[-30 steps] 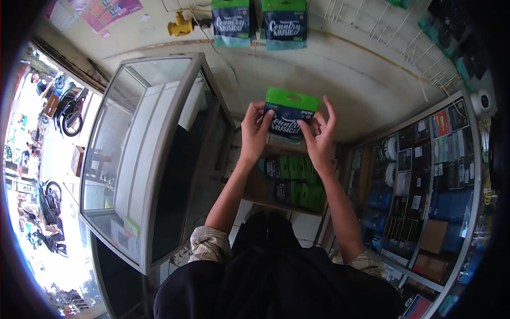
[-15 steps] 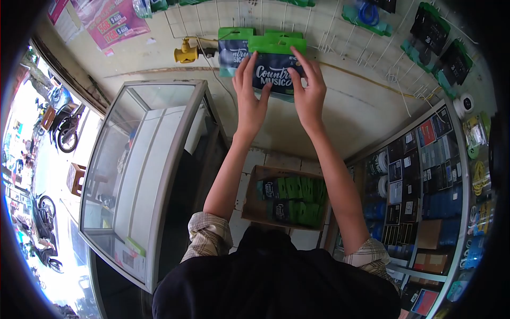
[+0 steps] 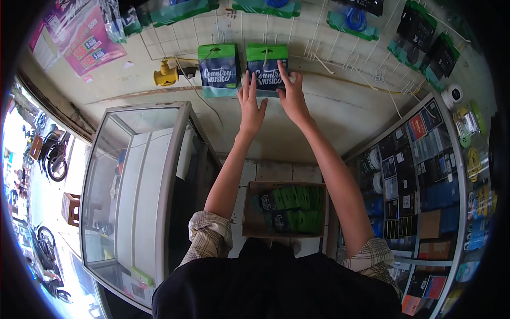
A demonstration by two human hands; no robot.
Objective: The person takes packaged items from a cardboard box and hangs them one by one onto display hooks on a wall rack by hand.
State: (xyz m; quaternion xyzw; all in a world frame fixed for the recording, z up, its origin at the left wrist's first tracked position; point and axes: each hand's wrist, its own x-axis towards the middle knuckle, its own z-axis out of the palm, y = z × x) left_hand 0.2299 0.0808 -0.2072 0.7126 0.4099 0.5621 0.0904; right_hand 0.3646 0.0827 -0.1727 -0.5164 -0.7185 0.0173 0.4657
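A green and dark blue "Country Music" packet (image 3: 267, 72) hangs on a wire rack hook that shows in front of its top. My left hand (image 3: 252, 108) is at its lower left edge, fingers stretched upward and thumb apart. At its right side is my right hand (image 3: 294, 100), index finger extended over the packet front and thumb near the bottom edge. Both hands look open; whether the fingertips touch the packet is hard to tell. Left of it hangs a matching "Country Music" packet (image 3: 219, 74).
A cardboard box (image 3: 246, 220) holding several similar packets sits on the tiled floor below. A glass display case (image 3: 178, 143) stands at left, a stocked shelf cabinet (image 3: 451, 154) at right. A yellow valve (image 3: 166, 73) juts from the wall. Other packs hang above.
The packet between my hands has shifted back onto the rack hook and now hangs there. My fingers have loosened and moved lower on it. The view has tilted slightly.
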